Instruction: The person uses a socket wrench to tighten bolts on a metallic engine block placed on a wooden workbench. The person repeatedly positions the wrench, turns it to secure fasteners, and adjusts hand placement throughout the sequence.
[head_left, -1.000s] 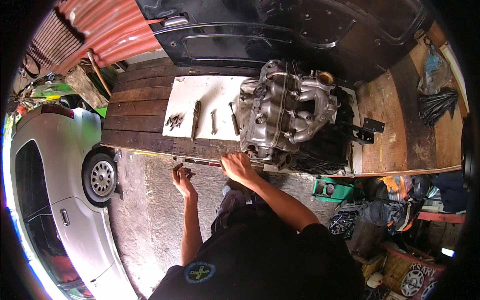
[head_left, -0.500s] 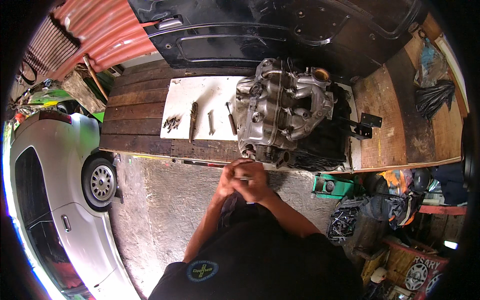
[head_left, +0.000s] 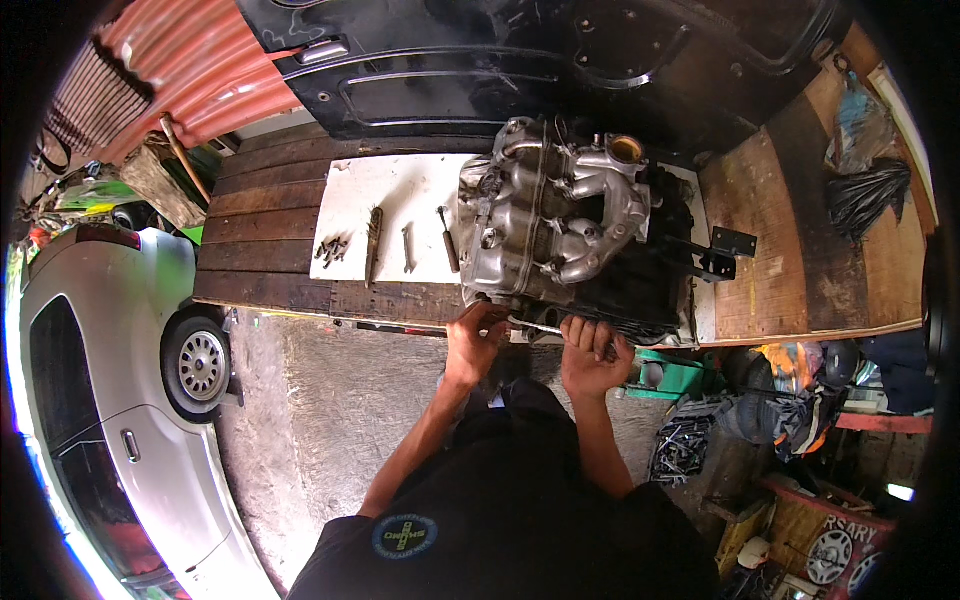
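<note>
A metal engine with a curved intake manifold rests on the bench. At its near edge my right hand is closed round one end of a wrench, whose silver shaft lies crosswise. My left hand is closed at the wrench's other end, against the engine's near left corner. Its fingers hide the wrench's head and whatever it touches. Left of the engine, a white board bears a small spanner, a dark-handled screwdriver, a long brown worn tool and several small bolts.
A black metal panel stands behind the wooden bench. To the left is a silver car. On the floor at right are a green jack and a tray of loose tools. A black bracket juts from the engine's right side.
My hands were together in front of the engine. They have moved apart, the right one rightward and the left one up to the engine's corner, and the wrench now shows between them.
</note>
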